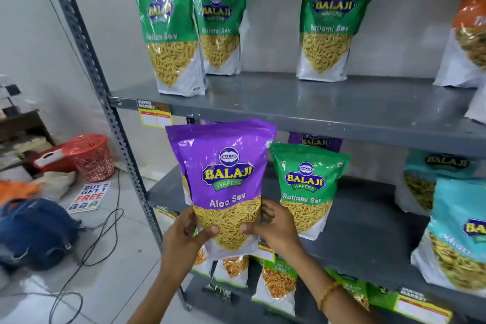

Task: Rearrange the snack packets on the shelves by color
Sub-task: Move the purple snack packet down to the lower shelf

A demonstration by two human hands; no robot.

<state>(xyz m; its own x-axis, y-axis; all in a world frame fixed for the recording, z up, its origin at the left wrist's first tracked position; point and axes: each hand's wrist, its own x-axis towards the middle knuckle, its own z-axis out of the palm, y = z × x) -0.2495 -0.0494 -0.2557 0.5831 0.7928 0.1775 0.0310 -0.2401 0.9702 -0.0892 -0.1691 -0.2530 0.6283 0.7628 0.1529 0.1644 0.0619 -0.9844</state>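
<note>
I hold a purple Aloo Sev packet (223, 179) upright in front of the left end of the middle shelf (363, 234). My left hand (184, 239) grips its lower left side and my right hand (276, 229) its lower right side. A green Ratlami Sev packet (306, 187) stands on the middle shelf just to the right. Behind it a second purple packet (315, 141) peeks out. Three green packets (168, 21) (222, 21) (327, 18) stand on the upper shelf (289, 105).
Teal packets (457, 231) stand at the middle shelf's right, an orange packet (470, 21) at the upper right. Several green-topped packets (278, 284) fill the lower shelf. On the floor to the left lie a blue bag (34, 231), a red basket (90, 158), cables and a sign (89, 196).
</note>
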